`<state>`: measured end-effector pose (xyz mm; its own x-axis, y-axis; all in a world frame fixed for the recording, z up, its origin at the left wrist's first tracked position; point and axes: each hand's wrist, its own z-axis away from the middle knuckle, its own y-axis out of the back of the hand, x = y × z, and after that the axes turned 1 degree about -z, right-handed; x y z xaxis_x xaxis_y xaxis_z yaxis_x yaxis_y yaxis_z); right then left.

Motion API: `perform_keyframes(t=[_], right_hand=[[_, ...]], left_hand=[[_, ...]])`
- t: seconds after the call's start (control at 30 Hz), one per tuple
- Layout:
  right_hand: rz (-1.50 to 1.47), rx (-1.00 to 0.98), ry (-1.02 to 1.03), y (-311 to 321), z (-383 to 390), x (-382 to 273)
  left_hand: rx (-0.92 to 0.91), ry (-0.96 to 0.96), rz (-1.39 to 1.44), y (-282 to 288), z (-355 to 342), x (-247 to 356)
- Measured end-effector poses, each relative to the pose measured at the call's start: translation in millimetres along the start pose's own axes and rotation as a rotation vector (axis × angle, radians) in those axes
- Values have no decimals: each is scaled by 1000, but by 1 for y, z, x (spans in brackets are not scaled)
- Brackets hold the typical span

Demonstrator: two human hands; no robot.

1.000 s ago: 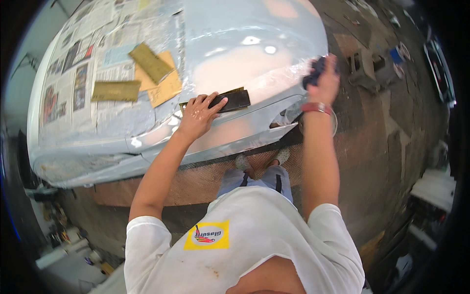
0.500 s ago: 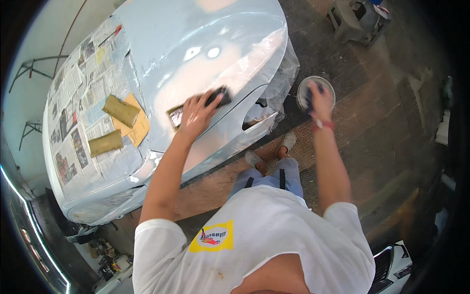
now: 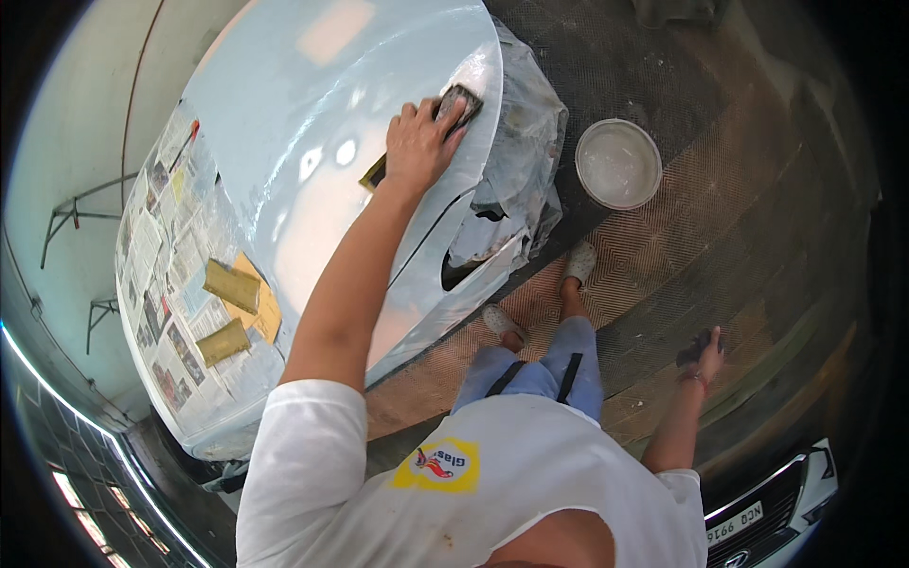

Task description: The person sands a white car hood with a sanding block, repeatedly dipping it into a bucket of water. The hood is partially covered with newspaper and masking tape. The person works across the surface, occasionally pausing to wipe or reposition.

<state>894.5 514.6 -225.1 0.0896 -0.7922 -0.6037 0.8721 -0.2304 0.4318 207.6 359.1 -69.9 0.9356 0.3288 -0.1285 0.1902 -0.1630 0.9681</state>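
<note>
My left hand [image 3: 421, 142] grips a dark sanding block [image 3: 462, 102] with yellowish sandpaper under it, pressed on the pale blue-grey car panel [image 3: 284, 208] near its curved right edge. The panel has pinkish filler patches and wet, shiny areas. My right hand [image 3: 707, 358] hangs low at my right side, closed on a dark sponge or cloth [image 3: 689, 352], away from the car. Newspaper masking [image 3: 151, 246] covers the panel's left part; two olive sandpaper pieces [image 3: 229, 282] lie there on tan sheets [image 3: 265, 317]. Crumpled plastic sheeting [image 3: 525, 123] hangs beside the right edge.
A round bucket [image 3: 617, 161] of cloudy water stands on the textured floor right of the car, with a grey stool [image 3: 674, 9] partly visible beyond. Metal brackets [image 3: 76, 213] are on the left wall. A white car's front grille [image 3: 767, 502] is at lower right. My feet [image 3: 578, 265] are beside the panel.
My left hand has slid the block forward along the panel toward its curved edge. My right hand has moved from above the bucket down to my side. The view has turned.
</note>
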Motion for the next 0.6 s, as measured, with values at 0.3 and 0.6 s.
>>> perform_keyframes(t=[0.3,0.6], right_hand=[[73,-88,-29,-25,5,34],[140,-113,31,-29,-4,54]], left_hand=[[-219,43,-74,119,184,-8],[-38,83,-3,-38,-82,0]])
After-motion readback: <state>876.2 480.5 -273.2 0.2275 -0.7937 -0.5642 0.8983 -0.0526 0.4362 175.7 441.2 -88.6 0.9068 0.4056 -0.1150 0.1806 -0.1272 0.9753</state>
